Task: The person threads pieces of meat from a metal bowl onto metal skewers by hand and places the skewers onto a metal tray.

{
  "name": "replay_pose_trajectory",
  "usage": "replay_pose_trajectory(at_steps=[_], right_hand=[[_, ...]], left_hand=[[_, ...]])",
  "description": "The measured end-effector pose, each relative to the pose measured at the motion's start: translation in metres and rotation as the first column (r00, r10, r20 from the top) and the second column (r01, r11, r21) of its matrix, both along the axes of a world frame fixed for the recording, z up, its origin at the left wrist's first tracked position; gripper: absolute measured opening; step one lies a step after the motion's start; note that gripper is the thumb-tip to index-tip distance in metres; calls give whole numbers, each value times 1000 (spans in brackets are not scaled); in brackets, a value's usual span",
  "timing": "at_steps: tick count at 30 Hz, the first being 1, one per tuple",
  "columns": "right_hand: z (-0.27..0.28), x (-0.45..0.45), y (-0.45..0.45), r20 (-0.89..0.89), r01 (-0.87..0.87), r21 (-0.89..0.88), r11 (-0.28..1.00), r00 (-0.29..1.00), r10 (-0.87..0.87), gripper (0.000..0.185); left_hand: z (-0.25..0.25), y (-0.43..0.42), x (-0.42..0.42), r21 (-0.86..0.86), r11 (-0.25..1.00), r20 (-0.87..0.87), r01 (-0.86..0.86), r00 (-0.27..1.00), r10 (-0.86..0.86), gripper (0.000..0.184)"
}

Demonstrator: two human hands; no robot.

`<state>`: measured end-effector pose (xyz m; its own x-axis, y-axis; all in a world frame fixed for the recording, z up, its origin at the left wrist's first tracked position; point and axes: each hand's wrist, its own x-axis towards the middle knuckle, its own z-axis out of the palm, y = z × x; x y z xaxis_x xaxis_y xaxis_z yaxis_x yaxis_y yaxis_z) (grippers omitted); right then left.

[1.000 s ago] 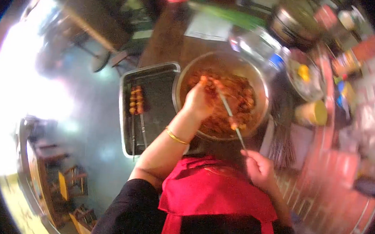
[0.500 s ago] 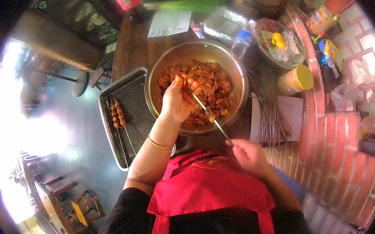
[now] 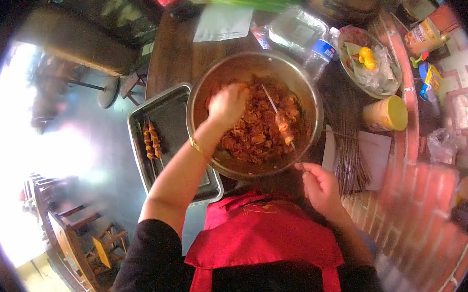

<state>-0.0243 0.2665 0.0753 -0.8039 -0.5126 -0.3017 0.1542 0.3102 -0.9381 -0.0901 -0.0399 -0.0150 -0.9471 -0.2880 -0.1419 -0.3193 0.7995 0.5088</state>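
A large metal bowl of red-brown marinated meat pieces stands in front of me. My left hand reaches down into the meat at the bowl's left side; its fingers are blurred and partly hidden. Pinched at its near end by my right hand, a skewer slants up over the bowl, its bare tip pointing away from me. Threaded around its middle are a few meat pieces. Left of the bowl, two filled skewers lie in a dark metal tray.
Bare skewers lie in a bundle right of the bowl, next to a yellow-lidded tub. Behind are a water bottle, a foil tray and a basin with plastic bags. A brick wall borders the right side.
My left hand has left the skewer and moved down into the meat. More meat now shows on the skewer, which my right hand still holds. The view has shifted slightly.
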Motion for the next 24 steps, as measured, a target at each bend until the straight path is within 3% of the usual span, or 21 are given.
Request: replay_pose_trajectory(at_steps=[2, 3, 5, 7, 13, 15, 16, 17, 18, 19, 20, 21, 22, 24], right_hand=[[-6, -8, 5, -4, -8, 32, 999, 1000, 8, 23], [-7, -10, 6, -1, -1, 32, 1000, 1000, 1, 23], [-7, -13, 7, 105, 36, 18, 999, 994, -38, 23], [-12, -14, 8, 110, 56, 6, 998, 992, -57, 24], [-15, -15, 6, 86, 45, 21, 999, 995, -46, 24], [-11, -15, 6, 60, 29, 30, 999, 998, -31, 24], [-8, -14, 6, 26, -5, 38, 999, 1000, 4, 24], [-5, -13, 5, -9, -43, 46, 998, 999, 43, 23], [-2, -10, 4, -13, -53, 48, 997, 998, 54, 23], [1, -6, 1, -31, -74, 33, 997, 997, 75, 23], [3, -3, -2, -51, -97, 19, 995, 994, 98, 23], [6, -1, -5, -60, -113, 20, 993, 992, 114, 23], [9, 2, -7, -47, -133, 17, 991, 990, 134, 23], [13, 8, -11, -43, -162, 19, 987, 986, 162, 23]], left_hand=[[-14, -28, -20, -342, 937, 64, 73, 996, -54, 40], [-8, -27, -29, -342, 936, 67, 81, 996, -61, 40], [3, -22, -46, -281, 956, 393, 89, 919, 30, 42], [-7, -16, -56, -223, 972, 395, 76, 918, 19, 43], [-18, -2, -48, -84, 996, 287, 18, 958, 7, 41], [-19, -7, -35, 47, 999, -26, -3, 1000, 4, 33], [-16, -3, -27, 48, 999, -31, -7, 999, 9, 33], [-14, 4, -17, 582, 806, -118, -104, 970, 211, 30], [-6, 11, -8, 933, 351, -83, -78, 903, 421, 28], [11, 16, 1, 934, 348, -86, -79, 897, 434, 28], [30, 20, 8, 991, -82, 131, -104, 871, 473, 28], [41, 21, 13, 863, -496, 335, -98, 846, 416, 29], [40, 20, 16, 863, -499, 327, -82, 843, 428, 29], [37, 20, 22, 774, -633, 306, 19, 864, 400, 29]])
